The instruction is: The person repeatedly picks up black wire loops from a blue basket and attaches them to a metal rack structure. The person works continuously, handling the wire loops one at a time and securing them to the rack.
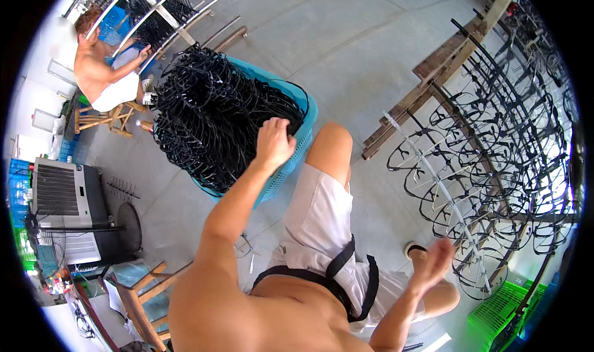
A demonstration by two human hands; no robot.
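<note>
Black heap: here on the left, a big, springy-looking heap of thin, glossy black strips point(207, 98), plastic by the look of it, piled in the basket and bulging over its far side; each strip should be light, bendy and a bit slick, and a hard tug could snag neighbours or snap one.
Left hand: the left hand point(275, 143) is at the heap's near right edge, fingers curled, though whether they pinch a strip I cannot tell.
Basket rim: a turquoise, perforated plastic basket point(312, 112) on the floor; best hold for a strip is a loose end near this rim (that tangled middle looks merciless!).
Right hand: the right hand point(437, 264) is up by the knee, blurred; its grip I cannot tell.
Rack: far right, black looped frames hang around a pale, straight rod point(427, 163).
</note>
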